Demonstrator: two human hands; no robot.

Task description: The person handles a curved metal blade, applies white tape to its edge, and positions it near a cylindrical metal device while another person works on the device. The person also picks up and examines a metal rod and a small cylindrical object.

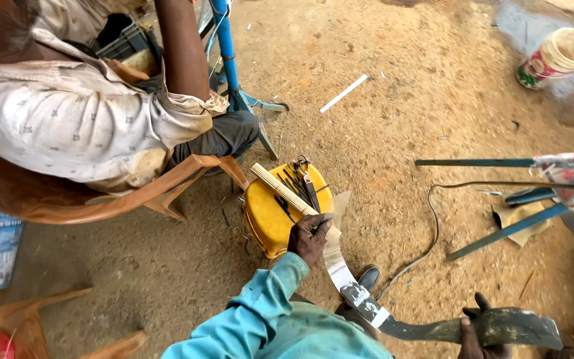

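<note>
Below, at the bottom centre of the frame, the person's left hand (309, 236) closes its fingers (319, 222) around the paper-wrapped upper end of one long curved blade (393, 319), which sweeps down to the lower right. The right hand (476, 329) sits at the bottom right edge with its fingers curled over the dark broad end of that same blade, gripping it, though the hand is partly cut off by the frame. Just above the left hand stands one yellow plastic tub (267, 216) on the sandy ground (380, 133); across its top lie one pale wooden stick (284, 189) and a bundle of thin dark metal pieces (300, 185), too bunched to count.

In the upper left, a second person in a pale patterned shirt (68, 119) sits on one brown plastic chair (101, 196), beside one blue metal stand (230, 60). At the upper right lies one white plastic bucket (556, 56) on its side; what it holds, if anything, cannot be made out. One white strip (344, 93) lies on the ground at upper centre. At the right edge, blue metal bars (499, 233) and one dark cable (433, 219) cross the ground.
</note>
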